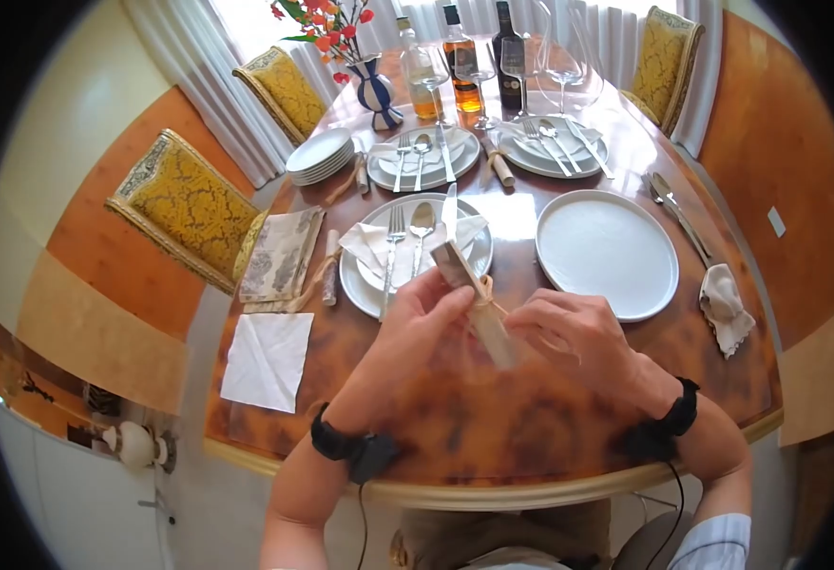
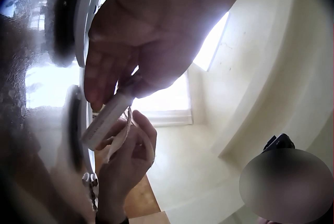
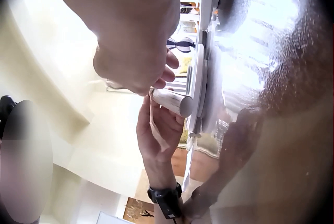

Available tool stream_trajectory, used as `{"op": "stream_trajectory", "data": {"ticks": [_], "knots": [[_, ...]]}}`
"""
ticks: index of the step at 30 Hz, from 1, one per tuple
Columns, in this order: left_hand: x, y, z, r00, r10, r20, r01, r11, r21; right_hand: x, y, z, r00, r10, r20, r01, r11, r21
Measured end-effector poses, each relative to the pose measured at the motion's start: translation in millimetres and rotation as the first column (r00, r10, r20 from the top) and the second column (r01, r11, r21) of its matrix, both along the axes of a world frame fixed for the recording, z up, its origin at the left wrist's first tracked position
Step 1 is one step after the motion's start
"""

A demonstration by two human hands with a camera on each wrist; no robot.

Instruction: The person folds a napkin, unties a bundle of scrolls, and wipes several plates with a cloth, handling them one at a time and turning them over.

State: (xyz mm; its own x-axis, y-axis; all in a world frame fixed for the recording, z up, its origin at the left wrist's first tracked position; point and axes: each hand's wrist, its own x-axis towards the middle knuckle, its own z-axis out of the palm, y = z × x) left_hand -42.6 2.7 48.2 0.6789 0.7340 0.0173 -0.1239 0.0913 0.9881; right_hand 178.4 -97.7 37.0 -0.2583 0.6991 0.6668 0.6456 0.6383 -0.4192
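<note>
Over the near part of the table, my left hand (image 1: 421,309) grips a slim, pale brown roll (image 1: 491,337), slanted across in front of me. A thin beige ribbon (image 1: 483,291) is tied round the roll's middle. My right hand (image 1: 583,328) is at the roll's right side, its fingers curled and pinching the ribbon. In the left wrist view a loose ribbon end (image 2: 120,143) hangs across the right hand (image 2: 128,161). The roll's flat round end (image 3: 186,106) shows in the right wrist view. My right fingertips are partly hidden there.
Behind the left hand stands a place setting, its plate (image 1: 355,285) bearing a napkin, fork (image 1: 395,233) and spoon. A bare plate (image 1: 607,256) lies right, cutlery (image 1: 683,218) and a bundled cloth (image 1: 724,302) beyond. Folded patterned cloths (image 1: 282,252) and a white napkin (image 1: 267,361) lie left; glasses and bottles (image 1: 462,62) stand behind.
</note>
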Motion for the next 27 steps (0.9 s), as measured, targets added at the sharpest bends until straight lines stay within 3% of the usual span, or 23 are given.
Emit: {"op": "stream_trajectory", "data": {"ticks": [3, 4, 7, 9, 11, 14, 17, 18, 21, 22, 27], "knots": [[-4, 7, -1, 0.993, 0.115, 0.022, -0.115, 0.993, 0.002, -12, -18, 13, 0.989, 0.117, 0.095, -0.120, 0.993, 0.021], [-6, 11, -3, 0.989, 0.146, 0.011, -0.146, 0.989, 0.027, -20, -23, 11, 0.968, 0.145, 0.203, -0.159, 0.986, 0.054], [-9, 23, -8, 0.964, 0.251, 0.088, -0.258, 0.963, 0.075, -41, -38, 1, 0.896, 0.433, 0.104, -0.404, 0.889, -0.218], [-13, 31, -9, 0.941, 0.314, 0.129, -0.328, 0.939, 0.109, -40, -36, -1, 0.852, 0.509, -0.126, -0.509, 0.746, -0.429], [-19, 41, -11, 0.907, 0.372, 0.198, -0.398, 0.911, 0.106, -36, -29, -5, 0.770, 0.531, -0.355, -0.628, 0.526, -0.574], [-33, 49, 0, 0.878, 0.422, 0.226, -0.445, 0.894, 0.059, -25, -19, 8, 0.811, 0.323, -0.488, -0.568, 0.232, -0.790], [-47, 63, 5, 0.838, 0.473, 0.272, -0.497, 0.867, 0.022, -21, -14, 6, 0.938, 0.115, -0.326, -0.321, 0.640, -0.698], [-53, 74, 2, 0.814, 0.501, 0.296, -0.527, 0.850, 0.012, -13, -4, -16, 0.984, 0.100, -0.145, -0.158, 0.866, -0.475], [-78, 95, 8, 0.748, 0.580, 0.321, -0.625, 0.779, 0.048, -2, 5, -15, 0.990, 0.003, -0.143, -0.079, 0.844, -0.531], [-90, 104, 7, 0.725, 0.609, 0.323, -0.663, 0.743, 0.089, 0, 5, -10, 0.979, -0.016, -0.203, -0.121, 0.755, -0.645], [-152, 138, 2, 0.641, 0.733, 0.227, -0.767, 0.599, 0.230, 5, 7, -14, 0.980, 0.049, -0.191, -0.155, 0.792, -0.591]]}}
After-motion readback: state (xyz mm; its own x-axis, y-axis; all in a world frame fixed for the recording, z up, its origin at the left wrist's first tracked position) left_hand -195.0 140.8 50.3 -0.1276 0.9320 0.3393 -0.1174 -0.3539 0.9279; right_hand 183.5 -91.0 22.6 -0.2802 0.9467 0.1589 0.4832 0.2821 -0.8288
